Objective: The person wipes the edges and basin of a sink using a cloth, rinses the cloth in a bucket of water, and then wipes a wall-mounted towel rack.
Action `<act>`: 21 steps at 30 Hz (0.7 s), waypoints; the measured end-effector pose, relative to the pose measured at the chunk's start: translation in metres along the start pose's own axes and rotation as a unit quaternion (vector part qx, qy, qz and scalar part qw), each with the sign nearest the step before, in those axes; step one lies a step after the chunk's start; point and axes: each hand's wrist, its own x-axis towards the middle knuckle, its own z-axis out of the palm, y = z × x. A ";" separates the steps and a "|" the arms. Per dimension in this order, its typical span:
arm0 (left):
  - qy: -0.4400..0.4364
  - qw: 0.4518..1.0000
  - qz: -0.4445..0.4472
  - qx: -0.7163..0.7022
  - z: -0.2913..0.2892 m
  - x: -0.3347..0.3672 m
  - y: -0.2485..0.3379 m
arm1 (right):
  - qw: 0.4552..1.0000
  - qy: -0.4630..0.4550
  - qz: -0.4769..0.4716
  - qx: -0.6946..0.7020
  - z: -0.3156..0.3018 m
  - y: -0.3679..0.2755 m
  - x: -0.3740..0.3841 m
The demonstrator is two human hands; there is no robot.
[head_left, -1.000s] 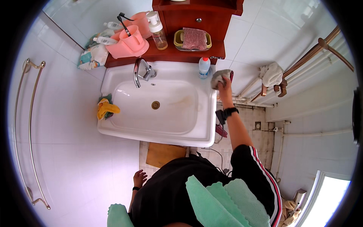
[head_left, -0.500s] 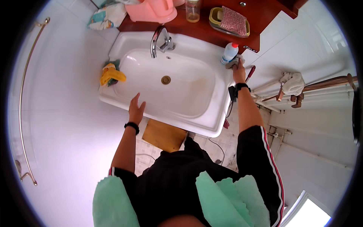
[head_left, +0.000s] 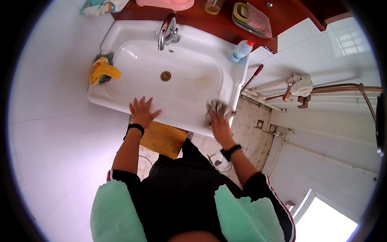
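Note:
A white sink (head_left: 121, 36) with a chrome tap (head_left: 167, 31) and a brass drain (head_left: 165, 76) fills the upper middle. My left hand (head_left: 142, 113) lies flat, fingers spread, on the sink's near rim. My right hand (head_left: 217, 123) presses a grey cloth (head_left: 217, 108) against the near right corner of the rim. Both wrists carry black bands.
A yellow and green rag (head_left: 103, 69) lies on the left rim. A white bottle with a red cap (head_left: 240, 51) stands at the right back corner. A soap dish (head_left: 252, 18) and a cup (head_left: 212, 5) sit on the dark wooden shelf. A wooden stool (head_left: 163, 139) stands below.
My right hand with the cloth has come down from the far right corner by the bottle to the near right rim. My left hand has settled on the front rim.

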 end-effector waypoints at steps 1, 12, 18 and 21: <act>-0.013 1.000 0.013 0.009 -0.004 -0.001 0.000 | 0.996 0.037 -0.039 -0.078 0.011 0.015 0.022; -0.056 0.998 0.018 -0.030 -0.016 0.005 -0.003 | 0.993 0.071 -0.037 -0.085 0.022 0.062 0.088; -0.062 0.997 0.010 -0.044 -0.017 0.003 -0.001 | 0.994 -0.058 0.091 0.026 0.007 -0.019 -0.053; -0.076 0.996 0.017 -0.047 -0.013 0.000 -0.006 | 0.994 -0.059 0.074 0.049 0.015 0.000 -0.038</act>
